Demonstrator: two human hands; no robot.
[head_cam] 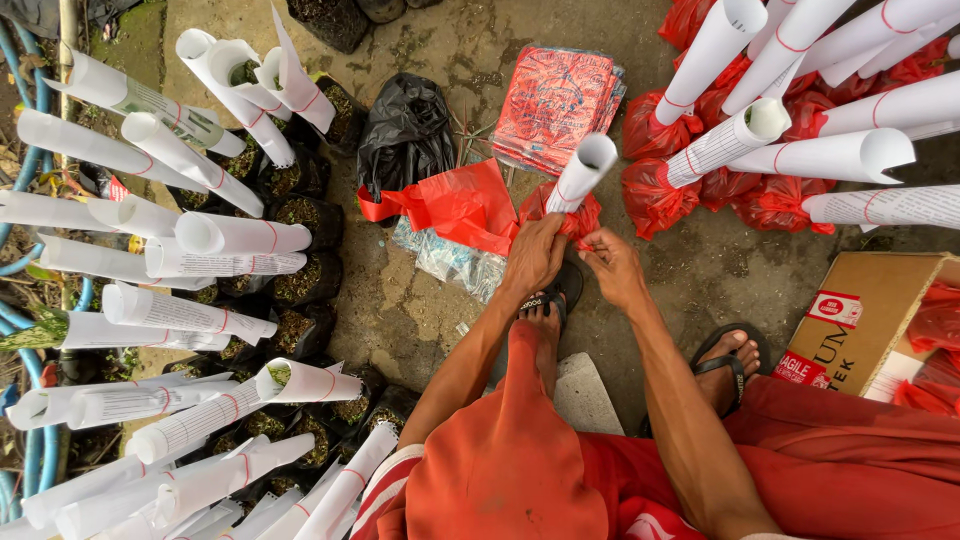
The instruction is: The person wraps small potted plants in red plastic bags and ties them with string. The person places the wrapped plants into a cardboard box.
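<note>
Red-clothed knees (520,470) nearest, then left hand (533,256) and right hand (612,268), fingers pinched on the red bag (575,218) around a paper-rolled plant (582,172) on the ground before the feet, loose red bags (455,205) and a bag stack (555,105) beyond.

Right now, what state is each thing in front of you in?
Left hand: fingers gripping the red bag.
Right hand: fingers pinching the same bag.
Red bag: gathered around paper tube.
Paper tube: rolled, tilted.
Black bag: crumpled, on ground.
Stack of red bags: flat, unused.
Cardboard box: open.
</note>
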